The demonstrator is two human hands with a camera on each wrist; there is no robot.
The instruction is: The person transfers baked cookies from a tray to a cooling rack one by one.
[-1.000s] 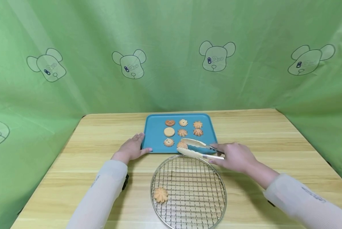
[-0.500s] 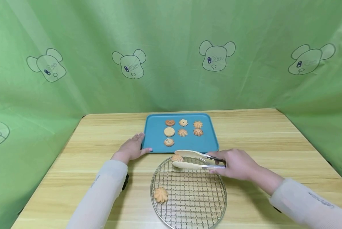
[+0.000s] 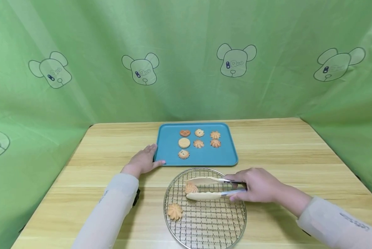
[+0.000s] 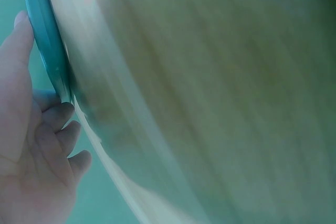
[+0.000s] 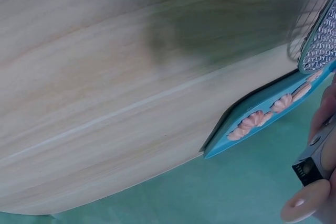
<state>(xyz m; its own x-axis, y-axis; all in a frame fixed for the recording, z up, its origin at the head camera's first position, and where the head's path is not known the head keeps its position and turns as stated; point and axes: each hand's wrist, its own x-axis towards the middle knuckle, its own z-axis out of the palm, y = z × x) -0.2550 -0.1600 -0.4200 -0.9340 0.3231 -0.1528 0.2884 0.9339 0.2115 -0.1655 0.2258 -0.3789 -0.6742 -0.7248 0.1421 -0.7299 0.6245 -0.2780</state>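
My right hand [image 3: 260,186] grips a pair of tongs [image 3: 204,196] with cream-coloured scalloped tips and metal arms. Between the tips is a swirl cookie [image 3: 191,188], over the upper left part of a round wire cooling rack [image 3: 217,221]. Whether that cookie touches the wires, I cannot tell. A flower-shaped cookie [image 3: 174,211] lies at the rack's left side. My left hand [image 3: 142,160] rests against the left front corner of a blue tray [image 3: 167,145], fingers along its side and thumb at the front rim. The left wrist view shows the hand [image 4: 37,145] touching the tray edge [image 4: 44,24].
Several cookies stay on the tray, among them a pretzel-shaped one [image 3: 184,133] and a round pale one [image 3: 184,143]. Tray and rack stand on a wooden table [image 3: 285,148], the rack nearer me. A green curtain [image 3: 186,97] hangs behind.
The tongs have taken the swirl cookie from the tray's front edge and carried it toward me, over the rack. My left hand and the tray look unmoved.
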